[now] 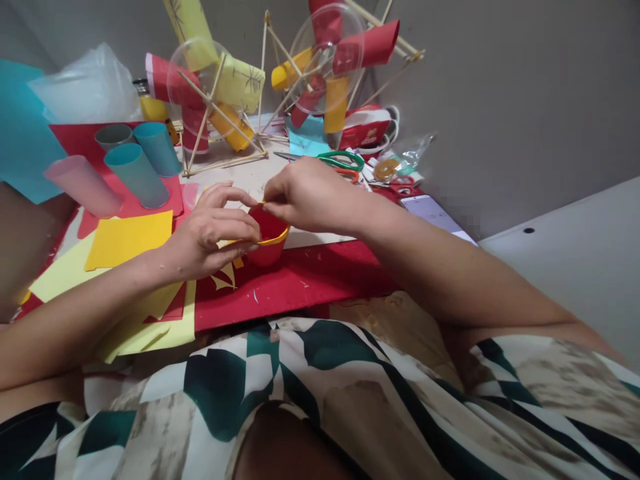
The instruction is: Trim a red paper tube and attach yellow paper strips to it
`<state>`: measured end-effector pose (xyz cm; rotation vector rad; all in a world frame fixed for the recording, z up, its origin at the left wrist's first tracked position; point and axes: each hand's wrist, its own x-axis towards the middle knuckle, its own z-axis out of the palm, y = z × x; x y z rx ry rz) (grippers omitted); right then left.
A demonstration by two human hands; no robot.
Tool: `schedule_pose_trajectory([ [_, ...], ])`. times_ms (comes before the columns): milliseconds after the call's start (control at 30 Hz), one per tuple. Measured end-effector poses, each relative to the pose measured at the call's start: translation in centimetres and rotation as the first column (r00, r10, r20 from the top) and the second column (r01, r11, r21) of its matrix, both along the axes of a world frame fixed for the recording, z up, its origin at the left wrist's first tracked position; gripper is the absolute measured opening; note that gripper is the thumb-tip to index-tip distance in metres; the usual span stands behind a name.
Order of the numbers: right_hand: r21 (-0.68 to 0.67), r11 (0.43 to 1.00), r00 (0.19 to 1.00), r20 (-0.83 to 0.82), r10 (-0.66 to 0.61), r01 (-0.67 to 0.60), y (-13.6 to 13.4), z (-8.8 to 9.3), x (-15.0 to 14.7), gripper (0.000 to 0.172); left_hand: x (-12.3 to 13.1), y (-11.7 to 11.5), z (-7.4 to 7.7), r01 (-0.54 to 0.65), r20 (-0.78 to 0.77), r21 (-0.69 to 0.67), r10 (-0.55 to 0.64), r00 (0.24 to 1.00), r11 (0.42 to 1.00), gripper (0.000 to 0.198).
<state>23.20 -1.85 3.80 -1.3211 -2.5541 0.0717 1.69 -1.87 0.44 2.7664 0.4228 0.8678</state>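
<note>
A small red paper cup point(267, 252) with a yellow strip along its rim stands near the front of the table, its opening facing up. My left hand point(207, 233) holds its left side, with fingers over the rim. At the far edge of the same rim, my right hand point(300, 193) pinches with thumb and fingertips; the spot between them is partly hidden. Yellow paper scraps point(225, 277) lie below my left hand. To the left is a sheet of orange-yellow paper point(129, 240) on top of pale yellow paper point(60, 267).
Paper tubes point(137, 175) stand at the left. Behind are two stick frames with clear discs and coloured paper cups point(233, 127). Green-handled scissors point(343, 160), red-handled scissors point(403, 185), a tape roll point(387, 169) and a phone point(435, 215) lie at the right.
</note>
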Motion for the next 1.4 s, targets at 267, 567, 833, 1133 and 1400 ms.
schedule_pose_trajectory([
  [267, -0.142, 0.938, 0.727, -0.672, 0.143, -0.315, 0.3, 1.8, 2.7, 0.02, -1.4, 1.3, 2.4, 0.09, 0.15, -0.509, -0.014, 0.989, 0.856, 0.005],
  [567, -0.336, 0.634, 0.555, -0.812, 0.179, -0.697, 0.3, 0.8, 1.9, 0.019, -1.7, 1.8, 2.8, 0.221, 0.257, -0.718, -0.044, 0.965, 0.66, 0.007],
  [833, -0.35, 0.628, 0.571, -0.799, 0.188, -0.695, 0.6, -0.4, 1.6, 0.017, -0.8, 2.0, 4.0, 0.07, 0.047, -0.7, -0.052, 0.998, 0.71, 0.011],
  [1133, -0.324, 0.702, 0.571, -0.808, 0.143, -0.634, 2.2, -1.6, 2.7, 0.026, -1.1, 3.8, 2.2, 0.133, 0.2, -0.748, 0.03, 0.979, 0.65, 0.008],
  [1400, -0.445, 0.555, 0.597, -0.793, 0.12, -0.703, 2.4, -2.3, 2.4, 0.015, -1.0, 4.4, 2.0, -0.025, -0.018, -0.793, 0.018, 1.0, 0.609, 0.021],
])
